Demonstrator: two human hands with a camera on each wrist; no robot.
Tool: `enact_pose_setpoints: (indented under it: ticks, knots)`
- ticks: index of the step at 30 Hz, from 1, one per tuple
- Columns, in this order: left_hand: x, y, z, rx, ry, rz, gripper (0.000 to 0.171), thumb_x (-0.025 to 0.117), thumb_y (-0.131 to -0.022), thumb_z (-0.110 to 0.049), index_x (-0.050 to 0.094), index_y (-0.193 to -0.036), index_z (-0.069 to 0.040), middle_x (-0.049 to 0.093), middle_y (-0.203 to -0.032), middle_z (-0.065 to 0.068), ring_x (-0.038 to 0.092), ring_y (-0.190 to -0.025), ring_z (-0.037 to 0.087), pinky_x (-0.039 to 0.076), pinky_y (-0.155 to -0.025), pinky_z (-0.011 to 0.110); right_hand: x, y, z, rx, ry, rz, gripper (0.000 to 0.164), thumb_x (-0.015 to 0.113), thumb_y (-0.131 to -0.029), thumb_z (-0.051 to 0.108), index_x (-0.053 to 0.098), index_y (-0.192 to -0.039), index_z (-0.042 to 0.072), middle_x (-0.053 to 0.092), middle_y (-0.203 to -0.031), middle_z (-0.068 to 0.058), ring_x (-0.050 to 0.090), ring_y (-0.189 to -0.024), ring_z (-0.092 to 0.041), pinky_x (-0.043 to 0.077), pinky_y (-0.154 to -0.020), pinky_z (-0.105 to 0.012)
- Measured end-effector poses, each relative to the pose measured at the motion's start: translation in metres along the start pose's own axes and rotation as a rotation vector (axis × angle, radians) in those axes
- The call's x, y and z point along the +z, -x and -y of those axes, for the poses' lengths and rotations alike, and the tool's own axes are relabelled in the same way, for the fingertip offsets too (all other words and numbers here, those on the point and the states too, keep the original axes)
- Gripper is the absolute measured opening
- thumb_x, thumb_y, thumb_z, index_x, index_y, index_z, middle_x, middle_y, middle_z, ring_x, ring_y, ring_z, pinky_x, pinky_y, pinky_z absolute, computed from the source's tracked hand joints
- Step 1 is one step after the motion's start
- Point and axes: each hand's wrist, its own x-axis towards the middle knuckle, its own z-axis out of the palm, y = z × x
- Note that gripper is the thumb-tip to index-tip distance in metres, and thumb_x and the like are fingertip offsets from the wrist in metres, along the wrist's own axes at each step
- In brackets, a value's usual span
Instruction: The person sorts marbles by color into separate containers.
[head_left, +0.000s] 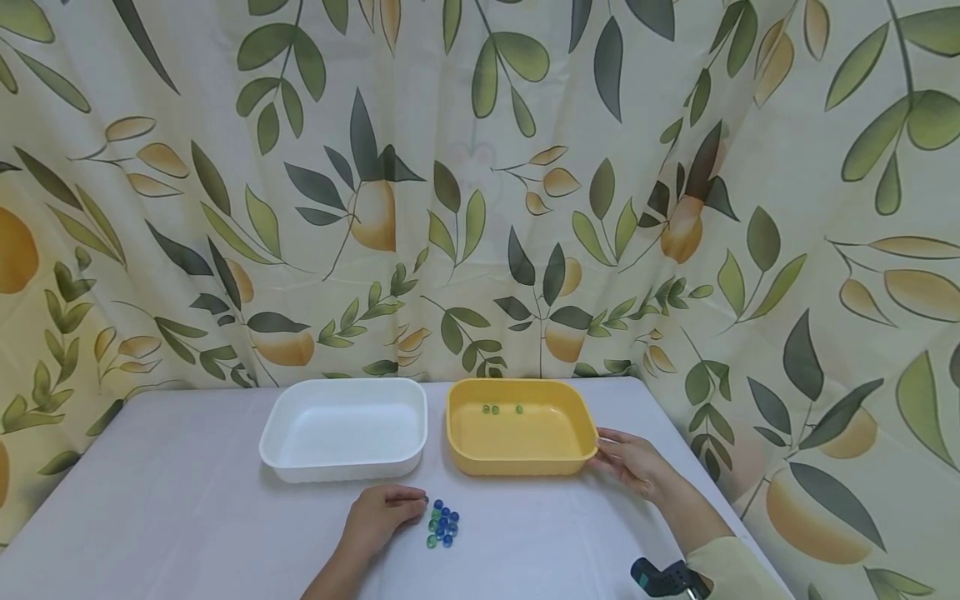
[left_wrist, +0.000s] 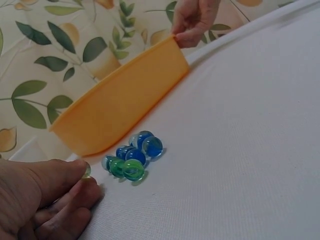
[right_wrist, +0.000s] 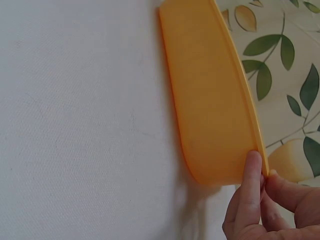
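My left hand (head_left: 381, 518) pinches a greenish glass marble (left_wrist: 87, 170) between thumb and fingers, mostly hidden by them. Just right of it, a cluster of blue and green marbles (head_left: 443, 525) lies on the white cloth. At the right end of the yellow tray (head_left: 517, 463), my right hand (head_left: 636, 467) holds the rim between thumb and fingers, as the right wrist view shows. Three green marbles (head_left: 495, 410) sit inside this tray towards its back.
Left of the yellow tray stands a white tray (head_left: 341, 472), with a narrow gap between them. A white cloth (head_left: 187, 517) covers the table. Behind hangs a curtain (head_left: 480, 208) printed with leaves and fruit. A black device (head_left: 667, 577) is at the right wrist.
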Motion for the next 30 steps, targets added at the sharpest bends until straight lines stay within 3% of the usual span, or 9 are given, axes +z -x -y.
enact_pose_setpoints:
  ticks: [6, 17, 30]
  knots:
    - [-0.0021, -0.0016, -0.0014, -0.032, 0.029, 0.016, 0.023, 0.076, -0.084, -0.021, 0.075, -0.104, -0.008, 0.075, -0.095, 0.005, 0.071, -0.084, 0.014, 0.061, -0.077, 0.03, -0.0002, -0.0005, 0.0006, -0.008, -0.007, 0.012, 0.059, 0.055, -0.099, 0.004, 0.027, -0.149, -0.01, 0.065, -0.103, -0.007, 0.07, -0.087, -0.014, 0.059, -0.087, -0.03]
    - [-0.0077, -0.0057, -0.0032, -0.085, 0.083, 0.059, 0.026, 0.076, -0.085, -0.021, 0.073, -0.107, -0.008, 0.075, -0.092, 0.002, 0.07, -0.08, 0.013, 0.061, -0.074, 0.029, -0.0014, -0.0008, 0.0012, -0.01, -0.012, 0.027, 0.061, 0.054, -0.1, 0.004, 0.023, -0.15, -0.01, 0.065, -0.105, -0.007, 0.069, -0.088, -0.013, 0.058, -0.087, -0.03]
    - [-0.004, -0.0043, -0.0074, -0.044, 0.139, 0.052, 0.029, 0.072, -0.087, -0.014, 0.07, -0.113, -0.002, 0.074, -0.089, 0.004, 0.07, -0.077, 0.014, 0.062, -0.07, 0.03, -0.0019, -0.0003, -0.0004, 0.001, 0.001, 0.01, 0.06, 0.055, -0.1, 0.006, 0.025, -0.15, -0.008, 0.066, -0.104, -0.006, 0.07, -0.089, -0.014, 0.058, -0.088, -0.028]
